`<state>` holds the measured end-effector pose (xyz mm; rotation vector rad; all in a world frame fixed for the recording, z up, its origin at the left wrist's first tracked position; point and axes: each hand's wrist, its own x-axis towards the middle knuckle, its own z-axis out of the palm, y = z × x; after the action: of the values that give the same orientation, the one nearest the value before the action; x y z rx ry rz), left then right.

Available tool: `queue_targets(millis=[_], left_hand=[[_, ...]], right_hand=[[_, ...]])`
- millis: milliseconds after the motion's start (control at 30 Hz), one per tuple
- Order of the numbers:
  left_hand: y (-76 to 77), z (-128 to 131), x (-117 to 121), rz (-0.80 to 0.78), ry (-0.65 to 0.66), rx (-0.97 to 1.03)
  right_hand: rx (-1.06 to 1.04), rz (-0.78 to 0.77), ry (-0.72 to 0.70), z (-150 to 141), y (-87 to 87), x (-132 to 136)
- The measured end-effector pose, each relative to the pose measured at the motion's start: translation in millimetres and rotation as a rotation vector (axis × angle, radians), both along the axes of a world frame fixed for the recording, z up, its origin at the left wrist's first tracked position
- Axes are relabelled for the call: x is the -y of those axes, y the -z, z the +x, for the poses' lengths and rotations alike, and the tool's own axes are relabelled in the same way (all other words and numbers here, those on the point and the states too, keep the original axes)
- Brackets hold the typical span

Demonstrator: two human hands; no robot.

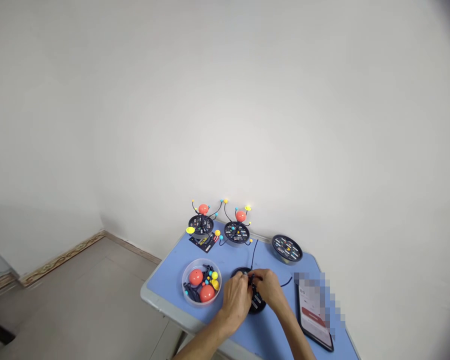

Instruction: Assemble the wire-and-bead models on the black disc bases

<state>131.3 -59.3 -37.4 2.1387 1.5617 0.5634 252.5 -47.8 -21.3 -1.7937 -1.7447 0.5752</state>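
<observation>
My left hand [237, 296] and my right hand [269, 286] meet over a round black base [258, 304] with printed labels, near the front of the table. The fingers of both are closed around a small black part of a planet model at the base's middle, which they mostly cover. One thin black rod [254, 255] sticks up behind my hands, and a second black rod [287, 282] reaches out to the right. Left of my hands stands a clear round tub [185, 296] with red half-domes [207, 293], small yellow, orange and blue balls, and black pieces.
Two assembled planet models with red domes [203, 209] [240, 216] stand at the table's back, beside a dark printed card [205, 243]. Another black disc base [287, 249] sits back right. A phone [314, 317] lies on the right of the blue table [165, 280], against the wall.
</observation>
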Motion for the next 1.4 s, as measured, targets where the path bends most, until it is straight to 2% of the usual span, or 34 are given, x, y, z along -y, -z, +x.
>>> queue_targets(millis=[200,333,400,500,600,700,833,967,1200,1300,1400], left_hand=[[-9.4,-4.0,12.3,-0.004,-0.018,0.029],[-15.4,-35.7,30.8,0.122,0.031,0.123],[-12.3,-64.3,37.6,0.233,0.025,0.151],[-1.4,-114.1,40.6,0.375,-0.087,0.216],[9.7,-155.1,40.0,0.433,-0.194,0.238],[16.7,-175.2,42.2,0.407,-0.200,0.249],[23.5,-178.0,46.8,0.375,-0.110,0.244],[26.9,-177.0,46.2,0.337,-0.060,0.273],[20.5,-179.5,44.3,0.220,-0.029,0.320],[21.1,-179.7,44.6,0.202,-0.022,0.339],[21.9,-179.5,44.3,0.200,-0.025,0.351]], right_hand=[[0.004,0.073,0.139,13.1,-11.2,16.4],[-0.044,0.135,0.200,1.8,-24.6,40.2],[-0.092,0.158,0.128,-15.0,-30.5,49.1],[-0.061,0.135,-0.064,-47.1,-36.8,51.4],[0.115,0.061,-0.207,-78.1,-39.8,40.9],[0.306,-0.026,-0.286,-103.0,-37.9,26.3],[0.441,-0.078,-0.347,-127.2,-28.7,12.1],[0.519,-0.116,-0.403,-138.0,-22.0,0.9],[0.505,-0.089,-0.357,-123.0,-26.9,-16.6],[0.502,-0.068,-0.333,-116.8,-27.8,-14.2],[0.504,-0.080,-0.393,-119.9,-24.8,-6.5]])
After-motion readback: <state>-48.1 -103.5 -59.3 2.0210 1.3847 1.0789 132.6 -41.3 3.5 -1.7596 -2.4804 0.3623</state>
